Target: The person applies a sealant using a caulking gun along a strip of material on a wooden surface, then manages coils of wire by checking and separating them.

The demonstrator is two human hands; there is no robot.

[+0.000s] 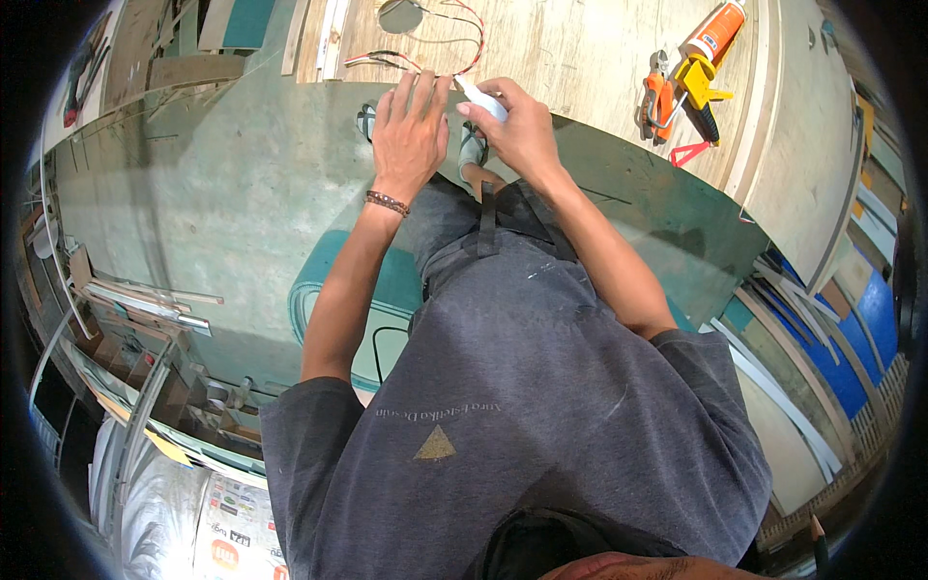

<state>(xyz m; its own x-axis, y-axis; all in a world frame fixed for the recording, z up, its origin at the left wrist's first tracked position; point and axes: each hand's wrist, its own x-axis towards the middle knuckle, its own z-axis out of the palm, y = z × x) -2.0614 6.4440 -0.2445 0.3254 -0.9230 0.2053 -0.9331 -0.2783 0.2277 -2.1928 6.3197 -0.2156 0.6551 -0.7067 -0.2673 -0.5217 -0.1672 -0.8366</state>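
Note:
My right hand (522, 126) is closed round a small white bottle (485, 102) at the near edge of a wood-grain board (570, 48). The bottle's narrow tip points at thin red, white and black wires (478, 48) on the board. Beside it, my left hand (412, 130) lies palm down with its fingers stretched over the edge, close to the wire ends (379, 60). Whether its fingertips press on a wire is hidden. One wire runs up to a round hole (400, 15) in the board.
At the right of the board lie orange-handled pliers (657, 101), a yellow caulking gun (698, 82) with an orange cartridge (717, 34), and a red triangular piece (689, 153). A green roll (324, 290) stands by my left leg. Wood offcuts (145, 300) and strips (783, 387) line both sides.

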